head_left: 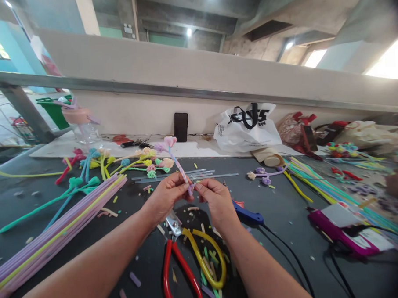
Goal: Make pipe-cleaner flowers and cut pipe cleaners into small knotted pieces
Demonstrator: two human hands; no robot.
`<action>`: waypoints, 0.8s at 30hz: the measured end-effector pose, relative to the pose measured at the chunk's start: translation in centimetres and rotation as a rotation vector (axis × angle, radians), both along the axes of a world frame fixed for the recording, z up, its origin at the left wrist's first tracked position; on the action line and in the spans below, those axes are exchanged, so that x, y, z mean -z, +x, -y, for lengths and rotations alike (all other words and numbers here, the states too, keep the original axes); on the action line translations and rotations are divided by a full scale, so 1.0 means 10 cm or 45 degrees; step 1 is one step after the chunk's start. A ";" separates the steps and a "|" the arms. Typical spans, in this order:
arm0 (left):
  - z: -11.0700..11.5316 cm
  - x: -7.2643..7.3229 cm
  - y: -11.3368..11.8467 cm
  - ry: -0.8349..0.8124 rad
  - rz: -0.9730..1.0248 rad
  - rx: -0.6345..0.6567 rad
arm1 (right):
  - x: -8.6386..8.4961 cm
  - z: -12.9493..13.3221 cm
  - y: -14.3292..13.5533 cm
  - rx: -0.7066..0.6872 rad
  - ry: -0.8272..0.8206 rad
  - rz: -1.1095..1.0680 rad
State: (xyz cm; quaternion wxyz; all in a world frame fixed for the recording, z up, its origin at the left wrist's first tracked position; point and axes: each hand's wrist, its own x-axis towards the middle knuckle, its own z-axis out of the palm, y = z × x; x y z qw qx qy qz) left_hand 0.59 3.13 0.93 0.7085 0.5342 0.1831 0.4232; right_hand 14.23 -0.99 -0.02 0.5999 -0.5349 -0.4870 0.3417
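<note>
- Two pinches: left grip (169,192) and right grip (217,197) closed on my twisted stem (180,168).
- Slackening could let it unwind.
- Dipping low might jostle the red-handled pliers (186,261).

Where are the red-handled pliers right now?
In the head view, the red-handled pliers lie on the dark tabletop at bottom centre, their metal head just below the left hand, immediately left of the yellow looped handles.

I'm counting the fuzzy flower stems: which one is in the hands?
The pink-and-lilac one, raised in the left hand, with the right hand at its lower end; others, like the green one at left, lie on the dark tabletop.
</note>
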 end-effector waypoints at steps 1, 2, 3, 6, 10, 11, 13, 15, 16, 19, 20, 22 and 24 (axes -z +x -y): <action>0.00 0.01 0.00 0.008 0.005 0.009 | 0.00 0.00 0.00 -0.003 0.002 -0.027; -0.01 0.01 0.00 0.012 0.014 0.016 | -0.01 0.00 0.00 0.002 0.007 -0.034; -0.01 0.02 -0.01 0.006 0.026 0.017 | -0.03 0.01 -0.01 0.012 0.011 -0.020; -0.03 0.03 -0.02 -0.037 0.037 0.002 | -0.09 0.03 -0.03 0.074 0.016 0.092; -0.06 0.03 -0.04 -0.049 0.012 0.025 | -0.12 0.04 -0.05 0.142 0.034 0.179; -0.07 0.04 -0.04 -0.049 0.008 0.039 | -0.12 0.04 -0.05 0.145 0.033 0.180; -0.08 0.04 -0.04 -0.048 -0.003 0.055 | -0.11 0.03 -0.05 0.138 0.010 0.170; -0.09 0.05 -0.04 -0.041 -0.021 0.037 | -0.12 0.03 -0.05 0.129 -0.001 0.182; -0.09 0.05 -0.03 -0.036 -0.034 0.015 | -0.12 0.03 -0.05 0.130 0.010 0.206; -0.09 0.06 -0.02 -0.037 -0.079 -0.051 | -0.12 0.04 -0.06 0.152 0.074 0.319; -0.09 0.06 -0.02 -0.043 -0.090 -0.054 | -0.12 0.04 -0.06 0.154 0.088 0.349; -0.09 0.06 -0.02 -0.054 -0.108 -0.043 | -0.11 0.05 -0.06 0.149 0.101 0.382; -0.09 0.05 -0.02 -0.052 -0.118 -0.034 | -0.10 0.05 -0.06 0.146 0.105 0.403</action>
